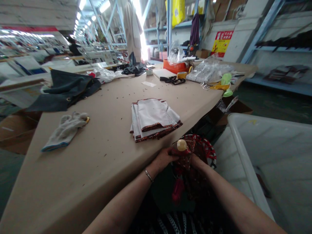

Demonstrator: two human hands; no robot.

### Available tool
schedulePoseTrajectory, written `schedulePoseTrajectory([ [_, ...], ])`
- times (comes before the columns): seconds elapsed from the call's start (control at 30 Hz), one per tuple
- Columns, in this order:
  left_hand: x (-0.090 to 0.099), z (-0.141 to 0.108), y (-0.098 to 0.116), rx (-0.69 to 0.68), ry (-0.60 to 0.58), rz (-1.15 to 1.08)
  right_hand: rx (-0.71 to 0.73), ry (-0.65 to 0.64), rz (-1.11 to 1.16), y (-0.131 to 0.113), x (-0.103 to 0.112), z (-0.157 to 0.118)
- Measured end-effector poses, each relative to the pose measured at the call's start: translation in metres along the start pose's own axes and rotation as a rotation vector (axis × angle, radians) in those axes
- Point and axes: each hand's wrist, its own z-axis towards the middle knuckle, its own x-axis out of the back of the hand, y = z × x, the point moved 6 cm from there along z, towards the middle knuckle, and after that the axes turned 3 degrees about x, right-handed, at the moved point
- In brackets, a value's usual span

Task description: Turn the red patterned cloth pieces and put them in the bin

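Head view: left hand [163, 159] pinches patterned cloth [184, 162] (likely soft, light; edges grip best); right hand's [197, 162] fingers, cannot tell.

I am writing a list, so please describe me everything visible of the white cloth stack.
The white cloth stack has several flat pieces, roughly squared, with brownish-red patterned edging. It looks like plain woven fabric. The pieces are unevenly aligned, so lower ones show at the sides and front. It lies on the brown table, near the person's side; nothing else visibly touches it. The exact count is unclear.
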Motion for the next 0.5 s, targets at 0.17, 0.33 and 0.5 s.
schedulePoseTrajectory([
  [0.17,0.040,-0.055,0.004,-0.102,0.354,0.062,0.059,0.168,-0.105,-0.016,0.026,-0.040],
  [0.33,0.026,-0.090,0.043,-0.325,0.403,0.248,0.354,0.149,-0.022,-0.079,0.007,-0.082],
  [0.5,-0.015,-0.099,0.106,-0.552,0.381,0.496,0.378,0.220,0.055,-0.148,0.017,-0.079],
])
